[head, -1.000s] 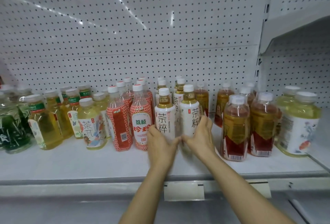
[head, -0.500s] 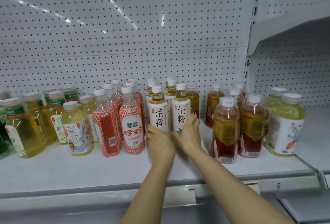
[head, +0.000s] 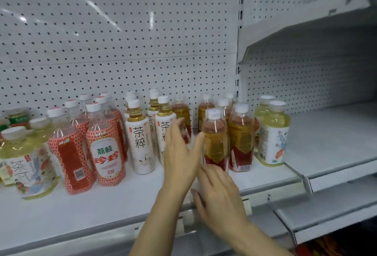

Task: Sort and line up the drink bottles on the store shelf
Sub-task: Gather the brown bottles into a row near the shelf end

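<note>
Two white-label tea bottles (head: 140, 143) stand at the front of their rows on the white shelf (head: 81, 204). My left hand (head: 180, 153) is open with straight fingers, covering the lower part of the right white bottle (head: 164, 125). Its thumb reaches the front amber bottle with a red and gold label (head: 215, 139). A second amber bottle (head: 241, 137) stands beside that one. My right hand (head: 219, 191) hovers low near the shelf's front edge, fingers relaxed, holding nothing. Red patterned bottles (head: 106, 149) stand to the left.
Pale yellow bottles stand at the far left (head: 20, 153) and at the right end (head: 273, 133) of the row. A white pegboard wall (head: 122, 41) backs the shelf. The neighbouring shelf (head: 336, 133) on the right and one above it (head: 306, 23) carry no bottles.
Both hands have let go of the two white tea bottles and moved right. The left hand opened toward the amber bottle; the right hand dropped toward the shelf edge. The view shifted right.
</note>
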Demonstrator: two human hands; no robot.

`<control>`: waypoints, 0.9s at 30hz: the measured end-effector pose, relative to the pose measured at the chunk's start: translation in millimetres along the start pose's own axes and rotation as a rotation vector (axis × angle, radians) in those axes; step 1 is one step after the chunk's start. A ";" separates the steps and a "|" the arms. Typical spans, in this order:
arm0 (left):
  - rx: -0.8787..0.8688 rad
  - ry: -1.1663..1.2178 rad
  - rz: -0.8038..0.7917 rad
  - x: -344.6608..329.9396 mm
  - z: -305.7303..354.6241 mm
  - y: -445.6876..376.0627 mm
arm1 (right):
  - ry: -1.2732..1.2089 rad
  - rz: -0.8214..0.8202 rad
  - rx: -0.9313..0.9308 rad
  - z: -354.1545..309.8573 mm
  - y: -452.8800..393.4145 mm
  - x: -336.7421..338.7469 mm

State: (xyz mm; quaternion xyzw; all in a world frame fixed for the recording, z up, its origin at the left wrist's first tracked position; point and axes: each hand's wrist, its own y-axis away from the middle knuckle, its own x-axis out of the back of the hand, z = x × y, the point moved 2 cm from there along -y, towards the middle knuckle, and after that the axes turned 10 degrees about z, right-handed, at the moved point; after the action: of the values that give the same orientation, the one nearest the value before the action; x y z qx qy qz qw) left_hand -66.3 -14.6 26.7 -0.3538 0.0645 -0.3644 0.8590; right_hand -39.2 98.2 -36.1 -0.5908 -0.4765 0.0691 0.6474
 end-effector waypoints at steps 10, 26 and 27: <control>0.125 -0.191 -0.044 -38.8 -2.2 27.4 | -0.010 0.291 -0.368 100.3 -10.4 31.4; 0.248 -0.528 0.372 96.6 -35.8 17.1 | -0.266 -0.018 -0.587 92.9 -40.5 -4.8; 0.203 -0.565 0.437 93.8 -29.2 20.2 | -0.285 -0.061 -0.561 79.7 -38.8 -6.5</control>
State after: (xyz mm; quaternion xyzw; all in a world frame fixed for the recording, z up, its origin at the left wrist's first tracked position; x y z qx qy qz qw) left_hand 2.8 -84.3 5.6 -0.3315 -0.1375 -0.0648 0.9311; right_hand -116.7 138.3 -19.4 -0.7162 -0.5803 -0.0026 0.3877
